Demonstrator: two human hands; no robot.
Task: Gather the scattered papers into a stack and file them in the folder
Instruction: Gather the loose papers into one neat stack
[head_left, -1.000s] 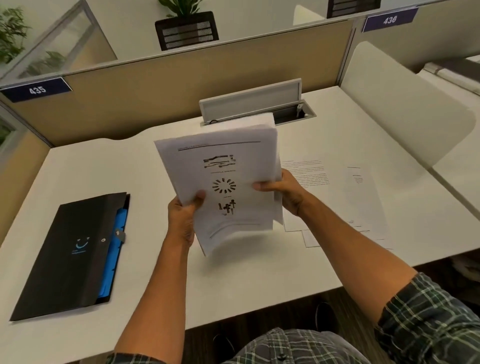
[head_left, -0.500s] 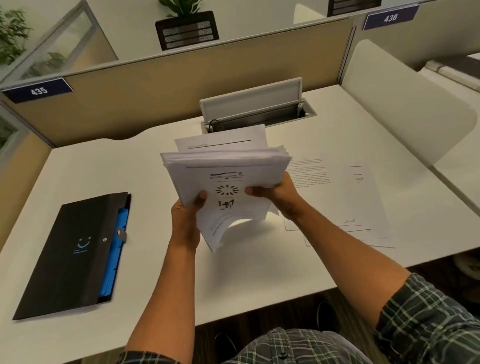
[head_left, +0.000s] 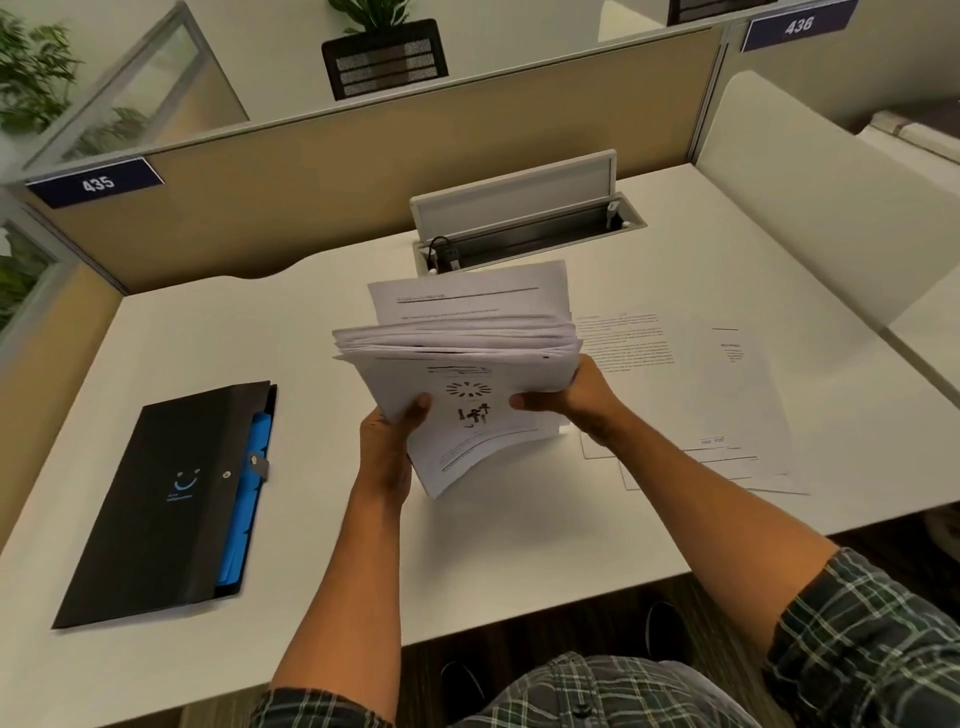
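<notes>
1. L hand (head_left: 387, 452) grips the stack (head_left: 462, 384) at its lower-left edge, thumb on the front sheet, fingers curled behind.
2. R hand (head_left: 576, 397) grips the stack's right edge, thumb across the front sheet, fingers behind.
3. Stack sits between both hands, tilted, held above the desk (head_left: 493, 561); top edges fan toward the far side, uneven. One sheet pokes up past the rest at the back.
4. Front sheet shows a ring of dashes w/ small dark figures under it; its bottom corner curls below the L hand.
5. Loose papers (head_left: 717, 395) lie flat on the desk just right of the R hand, overlapping, partly under the R forearm.
6. Folder (head_left: 166, 499), black w/ blue insides showing at its edge, lies flat well left of the L hand, flap closed.
7. Cable tray (head_left: 524, 228) beyond the hands, lid up.
8. Plaid sleeve (head_left: 872, 639) on the R arm, near bottom right.
</notes>
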